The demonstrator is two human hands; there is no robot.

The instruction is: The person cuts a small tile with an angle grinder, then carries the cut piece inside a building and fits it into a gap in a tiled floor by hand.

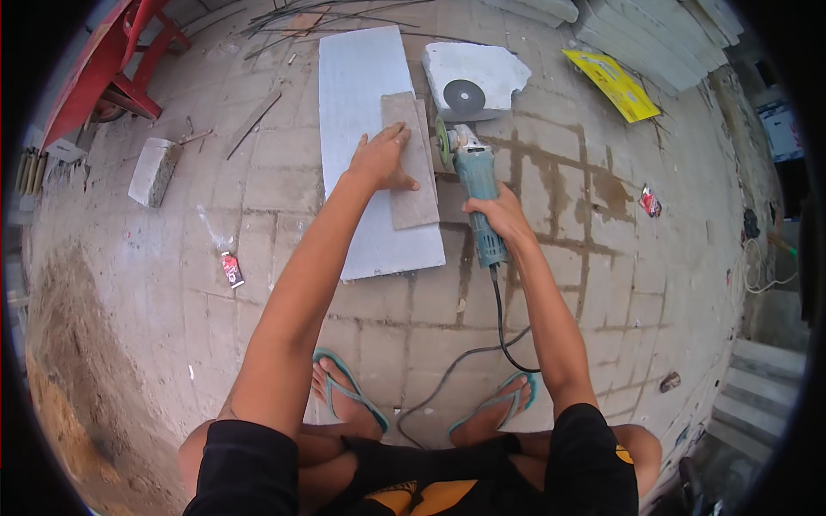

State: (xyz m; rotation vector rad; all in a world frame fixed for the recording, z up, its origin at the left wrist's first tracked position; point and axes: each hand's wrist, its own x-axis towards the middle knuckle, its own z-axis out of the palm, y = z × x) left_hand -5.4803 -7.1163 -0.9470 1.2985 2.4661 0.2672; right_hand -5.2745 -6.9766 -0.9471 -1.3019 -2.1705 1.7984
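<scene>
Fingers of the left hand (380, 162) lie apart on the tile (417, 206); the right hand (502, 213) clasps the angle grinder (478, 176). Light pressure could let the tile slip.

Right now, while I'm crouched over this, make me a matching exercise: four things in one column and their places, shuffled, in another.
1. Grinder
2. Tile
3. Black disc
4. Yellow sheet

A. On top of the chipped block
B. To the right of that block
C. Gripped in your right hand
D. Under your left hand

Pairs: 1-C, 2-D, 3-A, 4-B
</scene>
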